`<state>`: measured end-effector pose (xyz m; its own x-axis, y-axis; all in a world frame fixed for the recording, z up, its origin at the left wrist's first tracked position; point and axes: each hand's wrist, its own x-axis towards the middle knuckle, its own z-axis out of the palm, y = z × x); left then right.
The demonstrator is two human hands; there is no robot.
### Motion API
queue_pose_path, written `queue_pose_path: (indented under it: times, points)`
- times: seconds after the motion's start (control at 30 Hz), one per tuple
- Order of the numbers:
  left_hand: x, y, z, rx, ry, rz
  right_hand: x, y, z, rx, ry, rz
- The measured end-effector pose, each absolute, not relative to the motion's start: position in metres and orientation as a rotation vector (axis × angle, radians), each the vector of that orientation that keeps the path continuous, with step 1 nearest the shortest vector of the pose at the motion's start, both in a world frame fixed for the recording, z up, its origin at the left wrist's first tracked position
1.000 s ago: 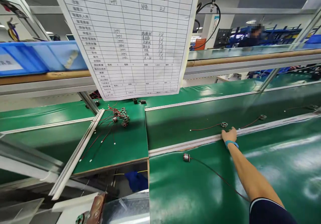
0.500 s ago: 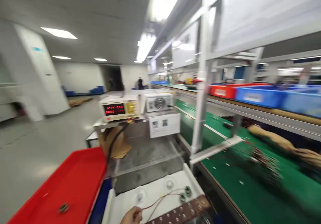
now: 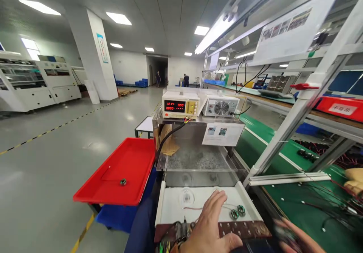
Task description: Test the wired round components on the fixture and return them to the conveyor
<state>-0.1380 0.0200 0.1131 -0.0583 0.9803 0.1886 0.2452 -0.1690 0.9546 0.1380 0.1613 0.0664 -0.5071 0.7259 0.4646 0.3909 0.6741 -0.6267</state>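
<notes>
Coils on white tray, just right of left hand grip.

Two small round coils on my end, lying flat side by side near the right end of the white tray. Dark greenish windings with a shiny ring in the middle. A thin red wire trails left from them across the tray, partly hidden.

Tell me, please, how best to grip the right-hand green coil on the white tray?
Probably pinch the green coil by its round rim, from above and the right: it lies flat on the white tray, its twin close on the left.
</notes>
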Motion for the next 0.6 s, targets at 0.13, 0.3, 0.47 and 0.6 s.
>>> queue_pose_path:
  times: [0.13,0.3,0.47,0.6]
  points:
    - [-0.145,0.003,0.092,1.305,1.474,1.074,0.016,0.155,0.061,-0.845,-2.325,0.745]
    - [-0.169,-0.017,0.038,0.834,1.276,1.135,-0.123,0.175,0.016,-1.162,-2.642,0.619]
    - [-0.184,-0.044,-0.005,0.585,1.126,1.103,-0.165,0.17,-0.034,-1.416,-2.842,0.336]
    - [-0.185,-0.057,-0.013,0.536,1.073,1.01,-0.167,0.167,-0.049,-1.502,-2.837,0.255]
